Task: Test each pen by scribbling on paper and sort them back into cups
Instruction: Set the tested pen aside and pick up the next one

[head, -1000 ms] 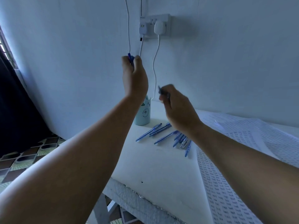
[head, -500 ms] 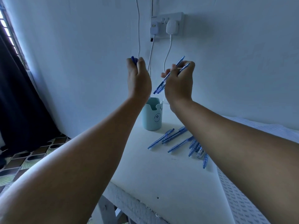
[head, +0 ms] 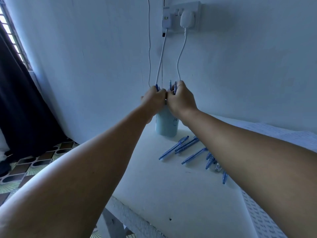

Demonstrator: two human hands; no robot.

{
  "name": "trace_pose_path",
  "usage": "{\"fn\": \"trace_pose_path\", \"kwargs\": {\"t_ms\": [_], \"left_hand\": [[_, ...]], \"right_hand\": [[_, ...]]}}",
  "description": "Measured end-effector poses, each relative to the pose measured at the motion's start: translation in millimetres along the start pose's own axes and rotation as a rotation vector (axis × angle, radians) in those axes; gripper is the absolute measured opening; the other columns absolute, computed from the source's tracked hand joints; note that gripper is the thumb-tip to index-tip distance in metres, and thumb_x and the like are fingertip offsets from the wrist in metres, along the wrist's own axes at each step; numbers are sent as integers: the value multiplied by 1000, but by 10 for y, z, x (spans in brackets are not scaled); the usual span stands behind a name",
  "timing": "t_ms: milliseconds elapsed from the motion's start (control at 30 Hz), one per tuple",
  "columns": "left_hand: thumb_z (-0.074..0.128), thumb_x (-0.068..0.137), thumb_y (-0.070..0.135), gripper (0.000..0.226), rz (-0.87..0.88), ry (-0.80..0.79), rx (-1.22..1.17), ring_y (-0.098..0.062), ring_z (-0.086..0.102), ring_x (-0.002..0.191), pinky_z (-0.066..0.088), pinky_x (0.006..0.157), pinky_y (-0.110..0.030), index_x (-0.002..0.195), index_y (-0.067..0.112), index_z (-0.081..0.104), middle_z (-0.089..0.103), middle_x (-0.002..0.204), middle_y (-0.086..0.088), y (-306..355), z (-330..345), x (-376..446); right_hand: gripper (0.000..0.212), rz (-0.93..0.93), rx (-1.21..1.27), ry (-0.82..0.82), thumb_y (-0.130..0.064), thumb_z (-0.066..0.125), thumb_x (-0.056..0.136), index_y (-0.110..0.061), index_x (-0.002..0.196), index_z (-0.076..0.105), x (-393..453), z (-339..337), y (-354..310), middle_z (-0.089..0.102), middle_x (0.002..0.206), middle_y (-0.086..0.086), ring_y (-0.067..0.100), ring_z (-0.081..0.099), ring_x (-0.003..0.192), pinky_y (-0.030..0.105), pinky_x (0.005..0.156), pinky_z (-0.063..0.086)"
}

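Both hands are meeting right above the cup (head: 166,125): left hand (head: 153,98) gripping one pen (head: 157,87), right hand (head: 180,98) clutching upright pens (head: 172,87), tips pointing cupward.

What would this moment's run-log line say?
left hand: holds pens | right hand: holds pens | both above cup | loose pens on table

home room, wall socket (head: 181,16) with chargers, tiled floor (head: 34,162), curtain (head: 20,100)
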State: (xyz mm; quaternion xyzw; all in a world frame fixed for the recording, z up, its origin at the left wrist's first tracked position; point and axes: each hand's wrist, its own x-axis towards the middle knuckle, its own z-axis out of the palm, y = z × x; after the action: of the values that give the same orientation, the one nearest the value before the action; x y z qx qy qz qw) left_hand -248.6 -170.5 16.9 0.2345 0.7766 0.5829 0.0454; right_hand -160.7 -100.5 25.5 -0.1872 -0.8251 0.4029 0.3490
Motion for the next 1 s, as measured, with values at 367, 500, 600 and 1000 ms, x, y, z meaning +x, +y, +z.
{"fn": "trace_pose_path", "kwargs": {"t_ms": [367, 500, 600, 1000], "left_hand": [[46, 104, 32, 18, 17, -50, -75, -18, 45, 77, 38, 64, -32, 102, 14, 46, 49, 88, -4, -166, 80, -326], [37, 106, 51, 44, 77, 21, -48, -22, 51, 77, 39, 73, -35, 85, 16, 53, 56, 83, -5, -105, 93, -369], [41, 106, 49, 41, 102, 72, 80, -26, 53, 85, 38, 73, -34, 98, 11, 56, 59, 91, -7, -53, 94, -418], [55, 95, 25, 16, 925, 244, 585, -25, 52, 81, 37, 63, -30, 97, 9, 57, 59, 89, -8, 217, 240, -977]], "right_hand": [[37, 23, 18, -143, -26, 46, 105, -17, 140, 56, -274, -81, 163, 63, 128, 2, 22, 57, 114, 32, 89, 44], [40, 1, 20, -124, -30, 52, 104, -17, 143, 53, -328, -144, 193, 64, 129, -1, 18, 57, 115, 26, 89, 39], [41, -48, 45, -56, -31, 59, 102, -19, 141, 51, -377, -190, 213, 61, 134, -2, 15, 57, 117, 23, 90, 38], [10, -122, -365, -278, -12, 61, 89, -16, 97, 63, -779, -657, 605, 67, 93, 0, 20, 61, 85, 30, 71, 46]]}}
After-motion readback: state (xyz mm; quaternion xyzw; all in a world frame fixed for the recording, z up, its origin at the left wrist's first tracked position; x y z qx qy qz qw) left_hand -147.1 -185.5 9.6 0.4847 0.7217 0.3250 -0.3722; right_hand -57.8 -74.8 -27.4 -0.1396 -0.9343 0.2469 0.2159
